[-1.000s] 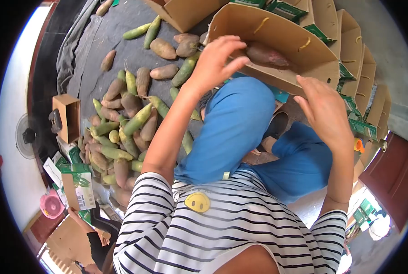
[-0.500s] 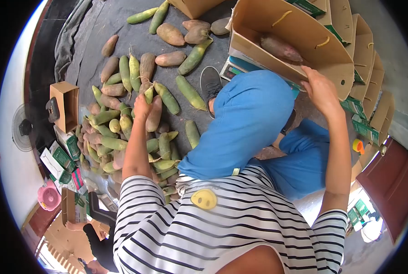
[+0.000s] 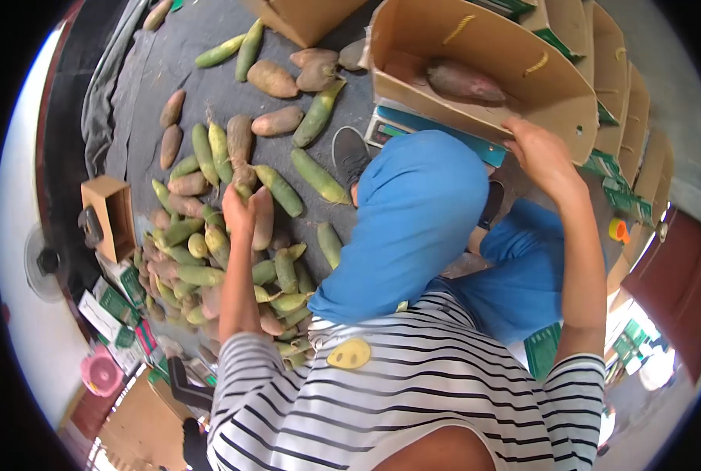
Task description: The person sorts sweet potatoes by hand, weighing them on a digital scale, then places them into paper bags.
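My left hand (image 3: 239,210) is closed around a green radish (image 3: 243,191), with only a bit of it showing past the fingers. It reaches into a large heap of long green and reddish radishes. Beside it lie a reddish radish (image 3: 263,220) and a green one (image 3: 278,190). My right hand (image 3: 542,155) grips the near rim of a cardboard box (image 3: 476,100) with yellow rope handles. Inside that tilted box rests one reddish-purple radish (image 3: 466,82).
Loose radishes lie on the dark ground sheet (image 3: 142,94). More open boxes (image 3: 611,67) line the right side. My knee (image 3: 436,196) rises between the hands. At left are a fan (image 3: 44,263), a small carton (image 3: 113,216) and a pink basin (image 3: 101,371). An orange tape roll (image 3: 619,230) sits at right.
My left hand has drawn slightly down with the green radish, which now shows less. My right hand stays on the box rim. The whole view has shifted, and the person at lower left is less visible.
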The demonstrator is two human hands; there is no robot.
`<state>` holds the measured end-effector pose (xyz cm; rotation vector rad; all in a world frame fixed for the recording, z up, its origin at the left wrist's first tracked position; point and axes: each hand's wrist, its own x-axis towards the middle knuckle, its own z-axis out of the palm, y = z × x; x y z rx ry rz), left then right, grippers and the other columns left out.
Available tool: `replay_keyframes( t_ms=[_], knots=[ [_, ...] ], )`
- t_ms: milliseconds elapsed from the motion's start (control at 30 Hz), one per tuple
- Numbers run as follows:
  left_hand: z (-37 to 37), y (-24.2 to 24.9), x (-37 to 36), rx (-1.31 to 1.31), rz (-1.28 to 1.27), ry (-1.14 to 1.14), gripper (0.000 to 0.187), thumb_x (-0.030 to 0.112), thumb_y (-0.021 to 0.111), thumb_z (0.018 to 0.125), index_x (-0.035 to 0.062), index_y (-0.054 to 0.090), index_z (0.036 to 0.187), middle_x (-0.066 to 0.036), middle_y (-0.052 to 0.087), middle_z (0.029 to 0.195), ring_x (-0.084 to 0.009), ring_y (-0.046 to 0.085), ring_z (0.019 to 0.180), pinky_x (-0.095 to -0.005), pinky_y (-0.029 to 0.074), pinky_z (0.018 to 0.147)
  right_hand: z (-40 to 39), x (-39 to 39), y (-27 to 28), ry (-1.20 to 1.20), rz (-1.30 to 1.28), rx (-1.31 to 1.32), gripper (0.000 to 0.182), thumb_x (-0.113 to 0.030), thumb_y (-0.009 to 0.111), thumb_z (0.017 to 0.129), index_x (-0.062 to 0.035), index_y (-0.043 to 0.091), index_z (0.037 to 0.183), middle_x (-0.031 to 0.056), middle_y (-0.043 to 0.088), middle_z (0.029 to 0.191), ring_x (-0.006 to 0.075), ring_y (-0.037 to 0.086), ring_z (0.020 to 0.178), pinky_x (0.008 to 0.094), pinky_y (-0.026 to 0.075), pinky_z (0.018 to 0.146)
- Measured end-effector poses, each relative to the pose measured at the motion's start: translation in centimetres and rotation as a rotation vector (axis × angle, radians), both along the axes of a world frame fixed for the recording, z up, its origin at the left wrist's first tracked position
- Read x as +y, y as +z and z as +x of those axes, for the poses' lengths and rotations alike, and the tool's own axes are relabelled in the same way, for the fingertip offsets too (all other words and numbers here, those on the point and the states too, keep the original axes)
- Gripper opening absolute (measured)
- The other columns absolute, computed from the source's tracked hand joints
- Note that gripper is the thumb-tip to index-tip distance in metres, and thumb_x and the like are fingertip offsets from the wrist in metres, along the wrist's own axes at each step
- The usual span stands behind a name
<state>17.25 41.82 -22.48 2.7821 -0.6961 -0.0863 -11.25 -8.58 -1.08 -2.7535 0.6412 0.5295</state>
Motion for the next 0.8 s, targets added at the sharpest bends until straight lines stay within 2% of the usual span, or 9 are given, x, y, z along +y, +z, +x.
replay_keyframes(
  t_ms=[67,133,200,333,400,533,633,733,800],
  knots=[
    [-0.5,4.0,-2.9,0.023,-0.194,0.094,0.06,0.015,0.073,0.079,-0.0034,0.044,0.129,-0.021,0.057,0.118,-0.0317,0.058,0.107,-0.042,0.047,0.092,-0.1,0.2,0.0,-0.003,-0.006,-0.054,0.018,-0.014,0.061,0.086,-0.0029,0.054,0.099,0.0207,0.064,0.092,0.0392,0.061,0.091,0.0481,0.047,0.075],
    [-1.0,10.4,-8.3,0.295,-0.697,0.191,0.046,0.013,0.072,0.084,-0.0027,0.048,0.121,-0.016,0.059,0.114,-0.0203,0.056,0.106,-0.0331,0.045,0.092,-0.2,0.0,-0.2,0.012,-0.008,-0.072,0.017,-0.014,0.061,0.085,-0.0028,0.054,0.097,0.0212,0.064,0.088,0.0397,0.061,0.088,0.0489,0.047,0.073],
    [-1.2,15.4,-12.8,0.304,-0.905,0.098,0.044,0.008,0.068,0.086,-0.0034,0.046,0.122,-0.017,0.057,0.12,-0.0208,0.056,0.108,-0.0337,0.045,0.094,-0.4,-0.2,-0.6,0.034,-0.006,-0.057,0.022,-0.014,0.061,0.086,-0.0039,0.056,0.105,0.0212,0.065,0.091,0.0397,0.061,0.089,0.0482,0.047,0.075],
    [-4.3,25.1,-24.8,0.128,-1.332,-0.352,0.051,0.002,0.066,0.085,-0.0054,0.04,0.128,-0.021,0.052,0.127,-0.0245,0.057,0.11,-0.0366,0.045,0.098,-0.5,-0.1,-0.8,0.056,-0.027,-0.083,0.018,-0.015,0.061,0.086,-0.0032,0.055,0.097,0.0205,0.064,0.087,0.0395,0.061,0.087,0.0482,0.047,0.072],
    [-5.6,27.8,-29.0,0.216,-1.313,-0.564,0.052,-0.002,0.07,0.081,-0.0036,0.043,0.125,-0.018,0.054,0.126,-0.0216,0.054,0.116,-0.0337,0.047,0.096,-0.7,-0.1,-1.1,0.07,-0.031,-0.104,0.016,-0.015,0.061,0.085,-0.0028,0.055,0.094,0.0205,0.064,0.086,0.0394,0.061,0.086,0.0483,0.047,0.071],
    [-7.7,28.1,-35.5,-0.076,-0.591,-0.873,0.053,0.014,0.072,0.081,0.002,0.048,0.127,-0.017,0.058,0.117,-0.0279,0.059,0.109,-0.0372,0.046,0.091,-0.7,0.1,-0.6,0.074,-0.014,-0.149,0.013,-0.012,0.059,0.086,-0.0006,0.055,0.091,0.0218,0.064,0.084,0.0398,0.061,0.085,0.0485,0.048,0.072],
    [-8.4,24.6,-37.8,-0.054,-0.151,-0.942,0.049,0.022,0.068,0.084,0.0031,0.051,0.126,-0.017,0.057,0.12,-0.0302,0.056,0.11,-0.0384,0.043,0.095,-0.9,-0.2,-0.9,0.084,-0.02,-0.147,0.016,-0.015,0.06,0.086,-0.0024,0.055,0.094,0.0204,0.063,0.083,0.0393,0.061,0.084,0.0485,0.047,0.071],
    [-5.6,23.3,-35.6,0.038,-0.54,-0.865,0.049,0.021,0.067,0.083,0.0023,0.052,0.125,-0.02,0.059,0.115,-0.0371,0.056,0.11,-0.0408,0.046,0.09,-0.9,-0.1,-1.0,0.075,-0.002,-0.111,0.015,-0.015,0.06,0.086,-0.003,0.055,0.094,0.0198,0.063,0.084,0.0392,0.061,0.085,0.0488,0.047,0.071],
    [-2.3,21.6,-31.8,0.201,-0.556,-0.595,0.047,0.025,0.065,0.086,0.0014,0.053,0.125,-0.02,0.059,0.119,-0.037,0.055,0.113,-0.0407,0.045,0.094,-0.6,0.1,-0.7,0.077,0.03,-0.102,0.015,-0.015,0.059,0.086,-0.0034,0.055,0.095,0.0197,0.064,0.084,0.0391,0.061,0.086,0.049,0.047,0.072]
  ],
)
